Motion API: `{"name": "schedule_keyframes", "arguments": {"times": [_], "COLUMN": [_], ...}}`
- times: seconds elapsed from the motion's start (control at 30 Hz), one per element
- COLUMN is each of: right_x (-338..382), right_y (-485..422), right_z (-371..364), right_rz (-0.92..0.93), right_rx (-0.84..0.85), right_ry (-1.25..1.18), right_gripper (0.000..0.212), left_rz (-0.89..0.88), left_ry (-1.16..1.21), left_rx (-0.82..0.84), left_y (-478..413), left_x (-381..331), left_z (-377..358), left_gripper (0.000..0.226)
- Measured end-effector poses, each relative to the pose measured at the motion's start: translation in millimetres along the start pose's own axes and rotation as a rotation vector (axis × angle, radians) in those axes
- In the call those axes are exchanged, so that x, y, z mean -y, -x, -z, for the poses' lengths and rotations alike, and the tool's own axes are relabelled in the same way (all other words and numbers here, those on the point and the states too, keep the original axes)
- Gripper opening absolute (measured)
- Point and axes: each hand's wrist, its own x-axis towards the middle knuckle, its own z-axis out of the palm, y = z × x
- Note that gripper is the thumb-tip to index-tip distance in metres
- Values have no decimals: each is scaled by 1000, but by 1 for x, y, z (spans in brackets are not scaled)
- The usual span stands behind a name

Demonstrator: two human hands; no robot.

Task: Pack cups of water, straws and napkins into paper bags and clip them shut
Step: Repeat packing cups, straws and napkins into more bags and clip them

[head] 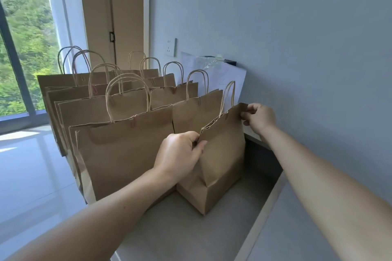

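A brown paper bag (220,154) with twine handles stands on the grey counter (191,235), turned edge-on to me, its top pressed flat. My left hand (180,152) pinches the near end of the bag's top edge. My right hand (258,118) pinches the far end of that edge, close to the wall. A small clip (226,117) sits on the top edge by the handle. The bag's contents are hidden; no cups, straws or napkins show.
Several shut paper bags (125,150) stand in rows to the left and behind, each with a clip at the top. White sheets (224,78) lean on the blue-grey wall (297,48). A window (23,38) is at the left, with a white floor (31,176) below.
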Motion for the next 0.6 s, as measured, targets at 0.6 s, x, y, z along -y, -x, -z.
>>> {"name": "schedule_keyframes", "arguments": {"times": [0.6], "right_x": [-12], "right_y": [10], "right_z": [1], "right_rz": [-101], "right_rx": [-93], "right_ry": [-7], "right_gripper": [42], "left_rz": [27], "left_ry": [6], "left_rx": [29], "left_y": [-17], "left_x": [-5], "left_z": [-16], "left_gripper": [30]}}
